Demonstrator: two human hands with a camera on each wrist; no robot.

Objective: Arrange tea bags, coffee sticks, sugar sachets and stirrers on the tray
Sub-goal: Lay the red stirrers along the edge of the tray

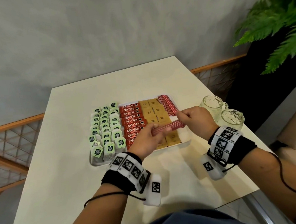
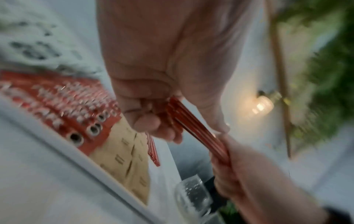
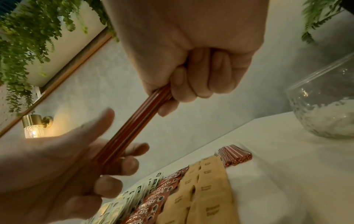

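Observation:
A white tray (image 1: 186, 140) on the table carries rows of green-tagged tea bags (image 1: 105, 130), red coffee sticks (image 1: 132, 120), brown sugar sachets (image 1: 154, 114) and a pile of red stirrers (image 1: 167, 104) at its far right. Above the tray both hands hold one bundle of red stirrers (image 1: 168, 127) crosswise. My left hand (image 1: 147, 138) grips the bundle's left end; its fingers (image 2: 145, 121) curl round the bundle (image 2: 193, 128). My right hand (image 1: 193, 119) grips the right end, fingers (image 3: 193, 84) wrapped round the bundle (image 3: 134, 125).
Two clear glass mugs (image 1: 211, 104) (image 1: 231, 119) stand just right of the tray, close to my right wrist. The cream table (image 1: 74, 169) ends at a grey wall behind. A fern (image 1: 277, 24) hangs over the far right corner.

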